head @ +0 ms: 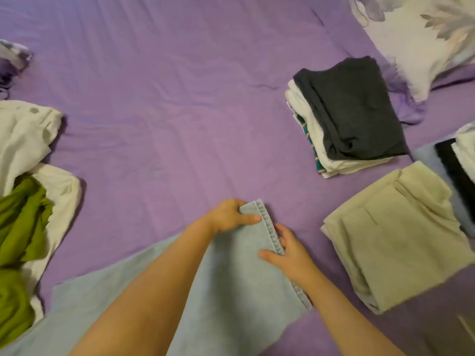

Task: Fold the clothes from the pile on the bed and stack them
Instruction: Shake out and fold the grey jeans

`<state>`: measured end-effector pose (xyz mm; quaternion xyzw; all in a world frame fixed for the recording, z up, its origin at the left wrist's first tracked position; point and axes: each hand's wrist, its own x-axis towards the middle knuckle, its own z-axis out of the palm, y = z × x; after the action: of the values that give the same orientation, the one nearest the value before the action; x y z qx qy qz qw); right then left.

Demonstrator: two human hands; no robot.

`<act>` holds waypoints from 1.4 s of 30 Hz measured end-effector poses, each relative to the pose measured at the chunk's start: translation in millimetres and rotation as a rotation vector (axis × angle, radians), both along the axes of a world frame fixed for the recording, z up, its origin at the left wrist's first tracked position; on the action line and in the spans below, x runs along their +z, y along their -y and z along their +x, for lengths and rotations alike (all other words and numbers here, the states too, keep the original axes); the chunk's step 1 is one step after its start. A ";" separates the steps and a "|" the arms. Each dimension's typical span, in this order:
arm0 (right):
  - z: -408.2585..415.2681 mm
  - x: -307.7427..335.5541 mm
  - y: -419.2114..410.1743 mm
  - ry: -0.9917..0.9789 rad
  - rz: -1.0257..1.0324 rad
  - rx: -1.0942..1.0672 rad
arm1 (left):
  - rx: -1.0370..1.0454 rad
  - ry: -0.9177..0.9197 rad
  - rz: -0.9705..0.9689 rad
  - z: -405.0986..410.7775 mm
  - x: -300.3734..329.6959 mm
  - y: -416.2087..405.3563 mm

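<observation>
Pale blue jeans [239,283] lie across the near part of the purple bed sheet [167,111], running from the bottom left to a stitched hem at the centre. My left hand [228,215] grips the hem's far corner, thumb on top. My right hand [289,249] holds the hem's right edge, fingers under the seam. At the left edge lies the unfolded pile: white garments [23,134] and a green one [18,227]. To the right stand folded stacks: a dark grey top on white pieces [352,109], and a beige folded garment [395,235].
A floral white pillow [416,39] lies at the far right corner. Another folded stack with black, white and light blue pieces [457,170] sits at the right edge. A patterned cloth [12,55] shows at the far left.
</observation>
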<state>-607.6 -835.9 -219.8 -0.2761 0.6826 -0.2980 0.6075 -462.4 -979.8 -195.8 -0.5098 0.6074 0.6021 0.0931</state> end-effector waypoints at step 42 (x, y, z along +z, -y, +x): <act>-27.3 5.7 -117.0 -0.618 0.046 0.309 | -0.379 0.527 -0.463 62.8 -31.6 -248.2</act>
<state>-635.0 -718.9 -214.1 -0.4396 0.7911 -0.0894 0.4158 -399.6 -731.7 -227.4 -0.5331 0.7658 0.2699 0.2378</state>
